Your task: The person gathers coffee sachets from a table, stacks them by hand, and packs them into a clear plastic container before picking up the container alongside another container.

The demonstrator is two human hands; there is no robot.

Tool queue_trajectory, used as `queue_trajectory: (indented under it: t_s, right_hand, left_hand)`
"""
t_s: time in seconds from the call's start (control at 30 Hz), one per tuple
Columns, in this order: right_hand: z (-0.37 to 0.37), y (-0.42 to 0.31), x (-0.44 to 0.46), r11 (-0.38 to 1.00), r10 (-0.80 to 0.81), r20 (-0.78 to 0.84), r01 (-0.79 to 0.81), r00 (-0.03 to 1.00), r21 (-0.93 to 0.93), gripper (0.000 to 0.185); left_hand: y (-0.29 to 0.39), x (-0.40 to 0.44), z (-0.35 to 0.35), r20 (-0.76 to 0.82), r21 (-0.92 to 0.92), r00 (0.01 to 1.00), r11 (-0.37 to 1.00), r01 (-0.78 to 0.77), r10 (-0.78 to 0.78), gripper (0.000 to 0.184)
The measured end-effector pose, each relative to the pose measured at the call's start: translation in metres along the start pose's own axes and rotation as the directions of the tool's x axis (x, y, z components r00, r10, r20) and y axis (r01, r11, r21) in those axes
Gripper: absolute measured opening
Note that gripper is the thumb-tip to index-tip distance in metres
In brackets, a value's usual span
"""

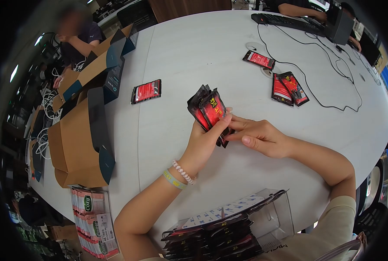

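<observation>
My left hand [206, 141] is wrapped round a small stack of red and black foil packets [212, 109], held tilted above the white table. My right hand [263, 135] is beside it with fingers stretched out and thumb apart, the fingertips touching the lower right edge of the stack. Close to my body stands a clear plastic box [285, 213], with many similar dark packets [215, 239] lined up in it. A single packet [146, 91] lies left of my hands. To the right lie another packet [259, 59] and two overlapping packets [289, 89].
Open cardboard boxes [74, 139] run along the left side. A clear tray of pink packs [94, 222] is at the lower left. A keyboard [285, 21] and black cables [307, 78] lie at the back right of the table [194, 48]. Other people sit across the table.
</observation>
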State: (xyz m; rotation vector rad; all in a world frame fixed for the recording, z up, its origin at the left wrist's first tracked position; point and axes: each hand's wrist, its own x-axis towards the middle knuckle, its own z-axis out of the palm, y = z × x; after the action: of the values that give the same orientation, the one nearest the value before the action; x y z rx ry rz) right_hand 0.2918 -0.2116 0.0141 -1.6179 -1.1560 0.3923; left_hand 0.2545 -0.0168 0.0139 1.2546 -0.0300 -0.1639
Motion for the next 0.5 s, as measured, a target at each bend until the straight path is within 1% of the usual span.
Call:
queue_trajectory:
  t_s: [0.07, 0.17, 0.23, 0.3, 0.37, 0.43, 0.47, 0.5]
  right_hand:
    - [0.0003, -0.0016, -0.0001, 1.0, -0.012, -0.009, 0.012, 1.0, 0.004, 0.041]
    - [0.0005, -0.0028, -0.0002, 0.999, 0.006, 0.001, -0.006, 1.0, -0.048, 0.04]
    - [0.002, -0.0043, 0.0009, 0.999, 0.008, -0.039, -0.007, 0.999, 0.035, 0.032]
    - [0.0019, -0.0052, 0.0011, 1.0, -0.005, -0.042, 0.006, 0.999, 0.026, 0.032]
    - [0.0027, -0.0052, 0.0007, 1.0, -0.016, -0.045, 0.017, 0.999, 0.022, 0.032]
    - [0.0028, -0.0041, 0.0004, 0.995, -0.049, -0.082, 0.042, 0.995, -0.089, 0.031]
    - [0.0014, -0.004, 0.0003, 0.995, -0.05, -0.083, 0.043, 0.995, -0.09, 0.031]
    - [-0.0007, -0.0041, -0.0001, 0.99, -0.081, -0.123, 0.065, 0.989, -0.128, 0.03]
  left_hand:
    - [-0.0003, -0.0001, 0.0015, -0.024, 0.012, 0.999, 1.0, -0.022, 0.022, 0.04]
    - [0.0013, -0.0003, 0.0009, -0.01, 0.014, 1.0, 1.0, -0.003, 0.003, 0.041]
    - [0.0008, -0.0008, 0.0004, -0.005, 0.02, 1.0, 1.0, -0.004, 0.004, 0.042]
    - [0.0014, -0.0005, 0.0, 0.003, 0.027, 1.0, 1.0, -0.011, 0.011, 0.042]
    - [0.0013, -0.0012, 0.0001, 0.003, 0.041, 1.0, 0.999, -0.009, 0.009, 0.048]
    - [0.0007, -0.0012, 0.0002, 0.0, 0.05, 1.0, 0.999, -0.017, 0.017, 0.046]
    - [0.0005, -0.0009, 0.0002, -0.003, 0.056, 1.0, 0.998, -0.021, 0.021, 0.045]
    - [0.0007, -0.001, 0.0005, -0.003, 0.056, 1.0, 0.998, -0.019, 0.02, 0.045]
